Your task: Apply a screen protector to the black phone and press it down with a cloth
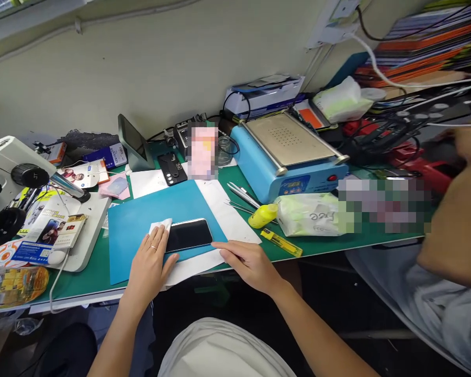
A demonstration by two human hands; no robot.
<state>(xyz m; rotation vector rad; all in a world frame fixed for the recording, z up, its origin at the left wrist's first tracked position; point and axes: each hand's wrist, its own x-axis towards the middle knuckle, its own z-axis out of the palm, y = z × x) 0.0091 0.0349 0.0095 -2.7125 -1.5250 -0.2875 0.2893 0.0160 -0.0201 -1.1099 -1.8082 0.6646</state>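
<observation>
Your green bench (96, 277) bears the blue mat (129, 235). Your left hand (147, 262) lies flat, fingers together; your right hand (251, 264) is half curled, and whether it pinches anything can't be told. The phone (190, 234) lies between them on the mat, dark face up, your right index fingertip by its near corner. Under your left fingers is the wipe (165, 223); grit caught there could scratch the phone, and uneven pressure could skid it.

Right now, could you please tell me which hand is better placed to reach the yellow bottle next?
Probably the right hand: it is nearer the yellow bottle, while the left hand rests on a white cloth by the phone.
</observation>
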